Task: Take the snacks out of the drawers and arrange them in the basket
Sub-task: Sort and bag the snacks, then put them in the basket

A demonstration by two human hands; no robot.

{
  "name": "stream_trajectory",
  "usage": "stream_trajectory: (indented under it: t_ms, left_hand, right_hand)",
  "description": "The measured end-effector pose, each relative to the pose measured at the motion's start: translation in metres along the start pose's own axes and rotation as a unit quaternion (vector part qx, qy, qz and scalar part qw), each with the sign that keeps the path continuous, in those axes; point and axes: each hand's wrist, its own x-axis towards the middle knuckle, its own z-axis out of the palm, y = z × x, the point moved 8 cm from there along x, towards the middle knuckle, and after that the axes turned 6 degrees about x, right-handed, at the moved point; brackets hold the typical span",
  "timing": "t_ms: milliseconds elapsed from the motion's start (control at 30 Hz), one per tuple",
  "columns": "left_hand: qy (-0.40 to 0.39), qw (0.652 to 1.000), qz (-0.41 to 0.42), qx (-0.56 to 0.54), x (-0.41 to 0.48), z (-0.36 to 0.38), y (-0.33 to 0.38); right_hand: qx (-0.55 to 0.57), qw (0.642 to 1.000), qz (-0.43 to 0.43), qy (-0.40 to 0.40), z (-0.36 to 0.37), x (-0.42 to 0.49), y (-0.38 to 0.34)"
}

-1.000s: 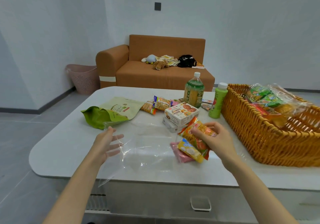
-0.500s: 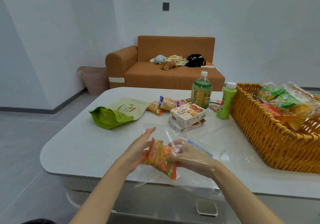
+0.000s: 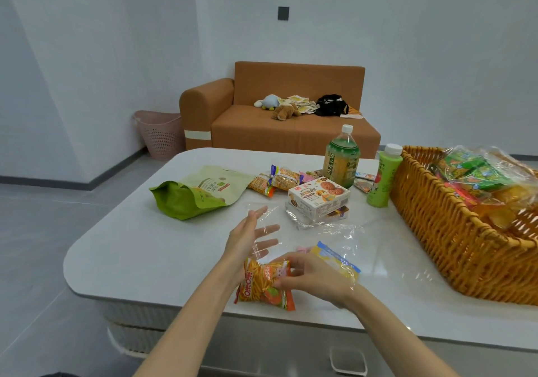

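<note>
the orange snack packet (image 3: 263, 285), a second ago beside the cookie box (image 3: 318, 194), is now at the near bench (image 3: 139, 248) edge. the right hand (image 3: 316, 280) pinches it under clear bag film (image 3: 334, 231), so it's likely being bagged, well short of the basket (image 3: 425, 210). the left hand (image 3: 247, 241) has let go, its fingers (image 3: 269, 227) spread and released.

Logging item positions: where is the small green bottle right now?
The small green bottle stands upright on the table, right of centre in the head view, between the big bottle and the basket.
</note>
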Motion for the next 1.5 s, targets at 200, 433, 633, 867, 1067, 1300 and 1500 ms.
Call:
stream_trajectory:
  t_ms: [200,433,633,867,1067,1300,1500]
  left_hand:
    - [0.064,0.997,0.006,-0.043,0.001,-0.028,0.007]
    - [0.084,0.995,-0.032,-0.045,0.012,-0.076,0.007]
    - [0.083,0.993,-0.072,0.034,0.030,-0.103,0.002]
    - [0.050,0.989,-0.104,0.093,0.059,-0.109,-0.013]
    - [0.046,0.989,-0.065,0.125,0.079,-0.109,-0.011]
    - [0.029,0.989,-0.065,0.126,0.101,-0.093,-0.014]
    - [0.023,0.990,-0.069,0.119,0.105,-0.091,-0.009]
  right_hand:
    - [0.047,0.998,-0.005,0.046,-0.013,-0.003,-0.011]
    - [0.046,0.923,-0.139,0.356,-0.071,-0.027,-0.058]
    - [-0.113,0.881,-0.197,0.416,-0.088,0.020,-0.100]
    - [-0.380,0.888,-0.068,0.252,-0.085,0.174,-0.082]
    - [-0.446,0.869,0.054,0.209,-0.107,0.251,-0.051]
    - [-0.499,0.835,0.114,0.202,-0.110,0.286,-0.022]
    - [-0.563,0.778,0.050,0.273,-0.106,0.283,-0.040]
